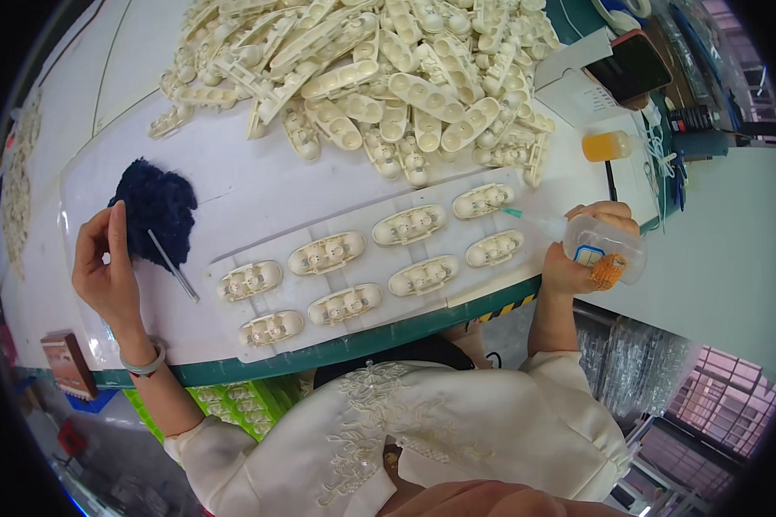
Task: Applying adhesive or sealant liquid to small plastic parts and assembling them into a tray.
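Note:
In my right hand (588, 246), fingers wrapped round it, is a clear plastic squeeze bottle (631, 246) with a blue-and-white label. An orange textured cover (609, 271) sits at my thumb tip. The bottle's green nozzle tip (512, 213) points left, close to the far-right cream oval plastic part (483, 201). Several such parts lie in two rows on a pale board (336, 338) in front of me. My left hand (108, 267) is raised beside a dark blue cloth (153, 207), fingers stretched out, holding nothing visible. A thin metal rod (174, 267) rests partly on that cloth.
A large heap of cream plastic parts (379, 77) covers the far side of the white table (129, 121). At the right are a small jar of orange-yellow liquid (606, 146), a phone (634, 65) and cables. A bright green tray (250, 405) with parts sits below the table edge.

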